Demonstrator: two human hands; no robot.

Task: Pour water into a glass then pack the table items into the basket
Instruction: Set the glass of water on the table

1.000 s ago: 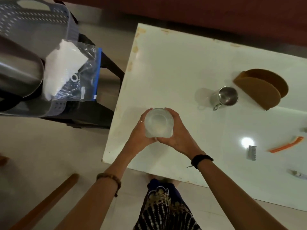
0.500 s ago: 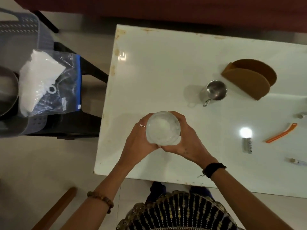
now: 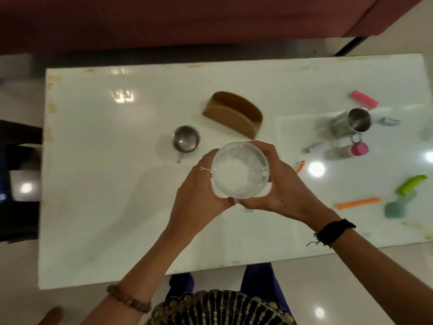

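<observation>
Clear glass (image 3: 240,170), one of it, is being cupped above the near middle of the white table (image 3: 105,207), its mouth facing up and its inside looking pale. The left hand (image 3: 199,198) is wrapping its fingers round the glass's left side, a ring on one finger; the right hand (image 3: 278,184) is curling round the right side, so both are closing on it together. Each wrist is wearing one band, beaded on the left, black on the right.

Farther right, two orange sticks (image 3: 358,203) are lying apart, one half hidden behind the right hand, near one green clip (image 3: 411,184) and one teal lump (image 3: 396,211). Beyond the glass, one small steel cup (image 3: 186,139) is standing just left of one brown wooden holder (image 3: 234,114). Far right, one steel tumbler (image 3: 351,123) is lying tipped, with one pink-capped bottle (image 3: 349,150) and one pink bar (image 3: 363,101).

Compared with half a second ago, the view is showing much more of the right end, the basket is no longer showing, and the glass is sitting farther right, nearer the holder.
</observation>
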